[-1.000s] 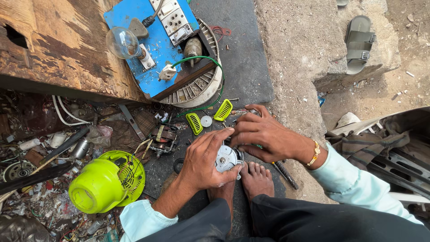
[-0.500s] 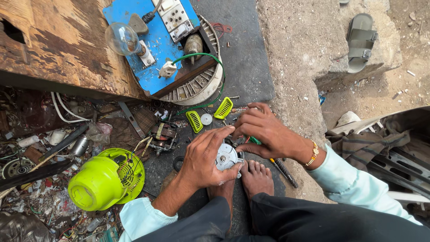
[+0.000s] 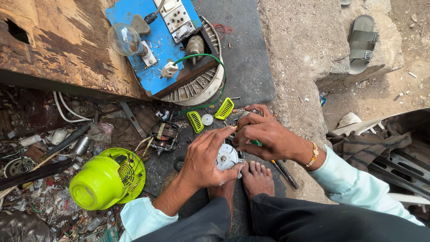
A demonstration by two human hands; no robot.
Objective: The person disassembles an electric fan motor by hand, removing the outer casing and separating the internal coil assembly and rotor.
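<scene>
The left hand (image 3: 207,159) covers most of the round metal part (image 3: 227,157); only its right side shows. The right hand (image 3: 264,134) hides the shaft of the green-handled tool (image 3: 256,143), so its tip cannot be told. The wooden board (image 3: 53,45) runs off the top and left edges. The blue panel (image 3: 156,49) is cut by the top edge. The litter (image 3: 40,188) at lower left is too small to tell apart.

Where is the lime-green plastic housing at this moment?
In the head view, the lime-green plastic housing lies on the ground at lower left, left of the left hand, among scattered scrap parts and just below a small motor core.
</scene>
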